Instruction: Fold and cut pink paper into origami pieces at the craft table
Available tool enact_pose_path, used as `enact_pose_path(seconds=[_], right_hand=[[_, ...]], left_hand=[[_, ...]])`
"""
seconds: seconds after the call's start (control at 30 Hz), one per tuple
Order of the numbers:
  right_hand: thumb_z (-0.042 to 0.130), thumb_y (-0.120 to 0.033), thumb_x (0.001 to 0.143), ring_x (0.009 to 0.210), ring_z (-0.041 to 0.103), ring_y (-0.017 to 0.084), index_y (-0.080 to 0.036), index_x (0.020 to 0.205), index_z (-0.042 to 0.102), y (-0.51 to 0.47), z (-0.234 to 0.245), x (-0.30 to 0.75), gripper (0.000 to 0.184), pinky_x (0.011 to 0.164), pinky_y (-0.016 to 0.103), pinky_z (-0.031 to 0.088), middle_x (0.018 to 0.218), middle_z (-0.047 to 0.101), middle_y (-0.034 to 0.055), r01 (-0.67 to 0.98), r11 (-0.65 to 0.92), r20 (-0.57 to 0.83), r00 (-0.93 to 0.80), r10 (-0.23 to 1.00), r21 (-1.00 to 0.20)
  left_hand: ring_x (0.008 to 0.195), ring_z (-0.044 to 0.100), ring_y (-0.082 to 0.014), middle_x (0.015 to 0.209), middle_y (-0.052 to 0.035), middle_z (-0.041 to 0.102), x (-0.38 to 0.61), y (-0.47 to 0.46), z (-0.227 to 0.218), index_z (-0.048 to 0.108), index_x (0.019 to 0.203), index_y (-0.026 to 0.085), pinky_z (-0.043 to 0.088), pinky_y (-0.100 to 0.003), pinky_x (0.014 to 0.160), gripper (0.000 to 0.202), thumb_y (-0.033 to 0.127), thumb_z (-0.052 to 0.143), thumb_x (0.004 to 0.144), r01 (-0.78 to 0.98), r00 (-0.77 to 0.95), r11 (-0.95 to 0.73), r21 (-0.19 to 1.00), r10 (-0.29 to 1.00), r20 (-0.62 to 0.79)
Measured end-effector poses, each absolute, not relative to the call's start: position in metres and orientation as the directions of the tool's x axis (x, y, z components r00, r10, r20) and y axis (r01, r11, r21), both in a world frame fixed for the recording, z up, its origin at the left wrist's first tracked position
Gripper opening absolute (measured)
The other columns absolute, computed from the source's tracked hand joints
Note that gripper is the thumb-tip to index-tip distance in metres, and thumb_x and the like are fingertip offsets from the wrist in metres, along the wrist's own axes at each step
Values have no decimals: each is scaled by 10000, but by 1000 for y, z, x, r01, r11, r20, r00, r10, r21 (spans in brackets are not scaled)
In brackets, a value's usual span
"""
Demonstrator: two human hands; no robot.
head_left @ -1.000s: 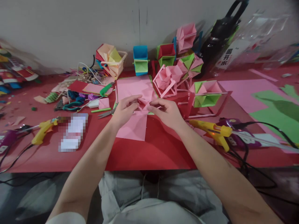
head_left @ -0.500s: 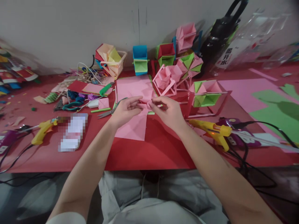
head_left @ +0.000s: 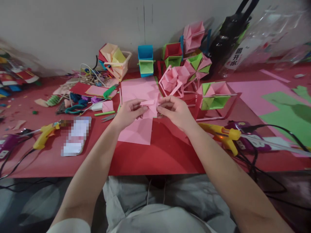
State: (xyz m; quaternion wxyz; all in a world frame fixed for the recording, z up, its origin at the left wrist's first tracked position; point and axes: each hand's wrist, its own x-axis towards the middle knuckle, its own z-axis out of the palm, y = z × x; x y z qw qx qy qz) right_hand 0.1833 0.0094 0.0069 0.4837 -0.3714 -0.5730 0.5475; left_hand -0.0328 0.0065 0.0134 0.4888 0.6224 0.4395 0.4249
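Both hands pinch a small folded pink paper piece just above the red table. My left hand grips its left side, fingers closed. My right hand grips its right side, fingers curled. Flat pink paper sheets lie under and beyond the hands.
Folded paper boxes in pink, green, red and blue crowd the back of the table. One yellow glue gun lies at right with cables, another yellow glue gun at left. Scissors, sticks and scraps sit left of my hands. Pink and green sheets lie right.
The hands have lifted the pink piece slightly and moved it farther from me, refolding it between the fingers. Nothing else on the table has moved.
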Motion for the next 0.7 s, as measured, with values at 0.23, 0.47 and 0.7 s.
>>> enact_pose_path(seconds=[0.23, 0.47, 0.7], right_hand=[[827, -360, 792, 568, 633, 106, -186, 1142, 669, 8, 10, 186, 422, 564, 251, 554, 753, 685, -23, -42, 214, 213, -401, 891, -976], [828, -407, 789, 380, 530, 73, -169, 834, 601, 2, 9, 185, 331, 382, 190, 417, 583, 684, -20, 23, 31, 11, -601, 799, -999], [803, -404, 818, 271, 399, 49, -160, 936, 661, 2, 7, 182, 306, 271, 173, 251, 484, 640, -44, 46, -36, -54, -491, 869, -998]], left_hand=[[598, 500, -74, 721, 23, 559, -35, 5, 16, 678, 1275, 157, 440, -203, 560, 433, 370, 711, 900, 83, 270, -133, 988, 957, 106], [510, 511, -69, 630, 59, 532, -29, 5, 12, 621, 1259, 143, 436, -194, 503, 370, 291, 667, 924, 84, 308, -93, 992, 949, 63], [502, 557, -75, 651, 50, 585, -8, 4, -1, 543, 980, 177, 455, -197, 483, 150, 247, 662, 920, -120, 120, 66, 991, 991, -52]])
